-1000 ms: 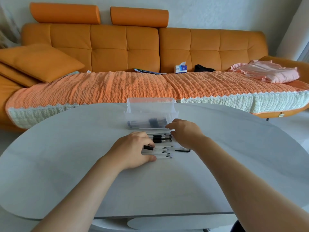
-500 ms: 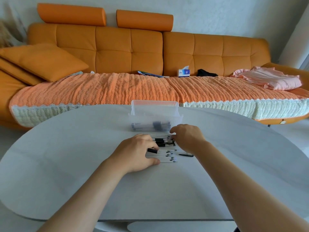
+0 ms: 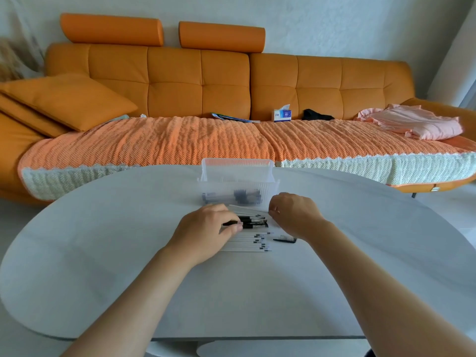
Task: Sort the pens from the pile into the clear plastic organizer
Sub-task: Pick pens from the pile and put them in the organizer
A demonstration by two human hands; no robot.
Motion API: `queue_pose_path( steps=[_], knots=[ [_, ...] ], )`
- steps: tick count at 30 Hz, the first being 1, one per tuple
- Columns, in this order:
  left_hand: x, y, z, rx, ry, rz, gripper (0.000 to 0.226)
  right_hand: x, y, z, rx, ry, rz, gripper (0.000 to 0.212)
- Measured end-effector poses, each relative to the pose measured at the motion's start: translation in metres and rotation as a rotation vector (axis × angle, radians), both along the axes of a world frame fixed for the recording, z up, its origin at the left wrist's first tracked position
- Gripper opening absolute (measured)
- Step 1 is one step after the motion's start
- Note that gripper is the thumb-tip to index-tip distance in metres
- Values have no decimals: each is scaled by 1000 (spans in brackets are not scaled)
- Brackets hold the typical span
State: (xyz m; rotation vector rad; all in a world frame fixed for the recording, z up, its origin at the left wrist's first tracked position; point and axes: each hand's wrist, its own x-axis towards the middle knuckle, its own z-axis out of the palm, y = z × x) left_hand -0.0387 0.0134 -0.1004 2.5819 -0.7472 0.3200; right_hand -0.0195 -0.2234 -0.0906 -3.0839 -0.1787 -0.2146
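A pile of pens (image 3: 247,240) lies in a row on the white table (image 3: 123,258), white ones nearer me and black ones (image 3: 253,222) farther off. My left hand (image 3: 206,234) covers the pile's left end and pinches a black pen (image 3: 231,223) between thumb and fingers. My right hand (image 3: 293,215) hovers at the pile's right end, its curled fingers pinching the tip of a white pen (image 3: 247,208). Just behind the pile stands the clear plastic organizer (image 3: 237,164), with several dark pens (image 3: 242,196) lying in its bottom.
A small black pen part (image 3: 284,239) lies alone on the table right of the pile, under my right wrist. Behind the table runs an orange sofa (image 3: 195,78) with a knitted throw, a tissue box (image 3: 282,115) and folded pink cloth (image 3: 414,123).
My left hand's fingers have lifted from lying flat on the pile and now pinch a black pen. My right hand has stayed at the pile's far right end.
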Motion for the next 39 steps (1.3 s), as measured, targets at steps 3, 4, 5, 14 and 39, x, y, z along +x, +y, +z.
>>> queue_pose_path(
  steps=[3, 4, 5, 14, 39],
  knots=[
    [-1, 1, 3, -14, -51, 51, 19, -9, -6, 7, 152, -2, 3, 20],
    [-1, 2, 4, -22, -59, 65, 19, -12, -8, 9, 227, 1, 14, 19],
    [-1, 2, 5, -32, -63, 76, 18, -14, -10, 10, 292, 5, 24, 20],
    [-3, -5, 4, -83, -40, 138, 13, -34, -20, 6, 573, -34, 32, 23],
    [-11, 3, 12, -88, 55, 180, 17, -54, -9, 7, 671, -41, 77, 17]
  ],
)
